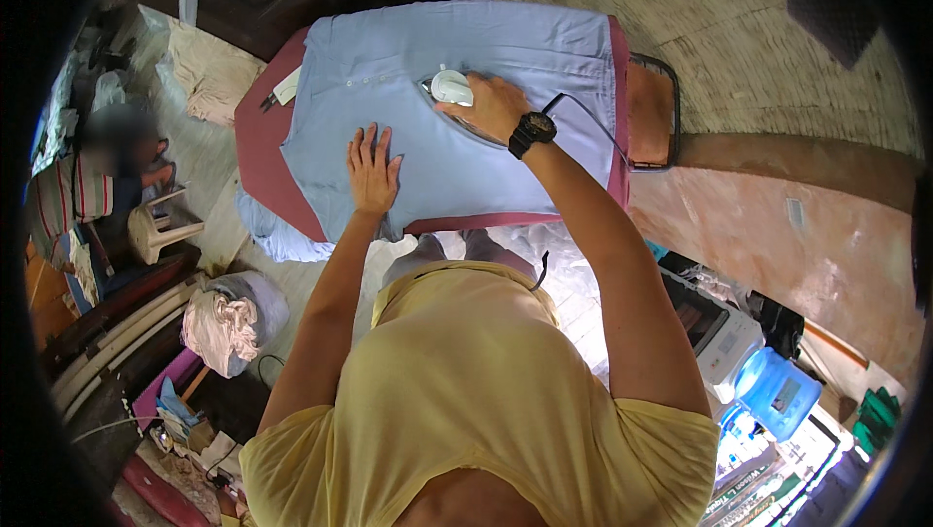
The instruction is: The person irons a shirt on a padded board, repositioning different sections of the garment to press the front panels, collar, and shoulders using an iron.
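Shirt [457, 90], pale blue, lies spread across your maroon ironing board [264, 153]; your left hand [372, 170] presses flat on it, fingers open, holding nothing, while your right hand [496, 104] is wrapped around the white iron [449, 90] resting on the cloth

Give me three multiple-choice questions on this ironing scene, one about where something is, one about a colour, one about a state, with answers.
1. Where does the left hand rest?
A. flat on the light blue shirt
B. on the white plastic stool
C. on the blue water jug

2. What colour is the ironing board cover?
A. green
B. dark red
C. white

3. How is the right hand placed?
A. hanging free
B. shut on the white iron
C. open in the air

Answers: 1 A, the fingers are spread on the cloth near its lower edge. 2 B, dark red shows around the shirt. 3 B, the fingers wrap the iron's handle as it sits on the shirt.
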`<act>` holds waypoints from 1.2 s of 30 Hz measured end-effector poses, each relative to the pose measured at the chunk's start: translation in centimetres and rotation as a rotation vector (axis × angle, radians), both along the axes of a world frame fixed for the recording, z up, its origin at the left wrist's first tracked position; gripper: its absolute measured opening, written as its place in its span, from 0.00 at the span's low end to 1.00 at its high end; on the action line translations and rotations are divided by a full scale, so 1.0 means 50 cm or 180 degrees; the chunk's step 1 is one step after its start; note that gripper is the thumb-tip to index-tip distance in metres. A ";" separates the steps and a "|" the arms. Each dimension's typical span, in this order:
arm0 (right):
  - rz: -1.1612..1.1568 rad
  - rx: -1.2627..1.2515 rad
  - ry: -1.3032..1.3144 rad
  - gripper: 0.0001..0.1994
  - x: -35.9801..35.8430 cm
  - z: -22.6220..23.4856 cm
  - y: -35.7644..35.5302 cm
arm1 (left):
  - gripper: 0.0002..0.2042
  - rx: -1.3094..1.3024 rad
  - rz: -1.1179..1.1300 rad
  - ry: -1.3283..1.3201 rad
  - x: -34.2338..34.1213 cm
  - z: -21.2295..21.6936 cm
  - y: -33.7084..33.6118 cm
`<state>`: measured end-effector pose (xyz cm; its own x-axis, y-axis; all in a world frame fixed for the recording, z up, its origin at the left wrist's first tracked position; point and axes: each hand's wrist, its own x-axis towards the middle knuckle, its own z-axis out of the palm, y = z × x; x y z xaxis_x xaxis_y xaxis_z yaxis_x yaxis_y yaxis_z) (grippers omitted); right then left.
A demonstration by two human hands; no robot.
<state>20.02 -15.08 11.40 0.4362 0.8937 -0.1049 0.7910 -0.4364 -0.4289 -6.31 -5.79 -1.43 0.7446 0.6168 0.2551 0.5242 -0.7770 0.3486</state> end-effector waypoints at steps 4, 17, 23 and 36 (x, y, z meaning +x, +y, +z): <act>-0.0432 0.0119 0.0077 0.34 0.027 -0.014 -0.094 | 0.26 0.0038 0.0020 0.0043 -0.006 -0.006 0.001; -0.2748 0.0477 -0.0546 0.31 0.188 -0.088 -0.362 | 0.28 0.0023 0.0018 0.0099 0.008 0.011 -0.010; -0.2783 0.0669 -0.0490 0.35 0.163 -0.111 -0.402 | 0.28 0.0105 0.0022 0.0224 0.009 0.015 -0.009; -0.3161 0.0444 -0.0233 0.35 0.153 -0.089 -0.433 | 0.27 0.0132 0.0008 0.0237 0.019 0.022 -0.016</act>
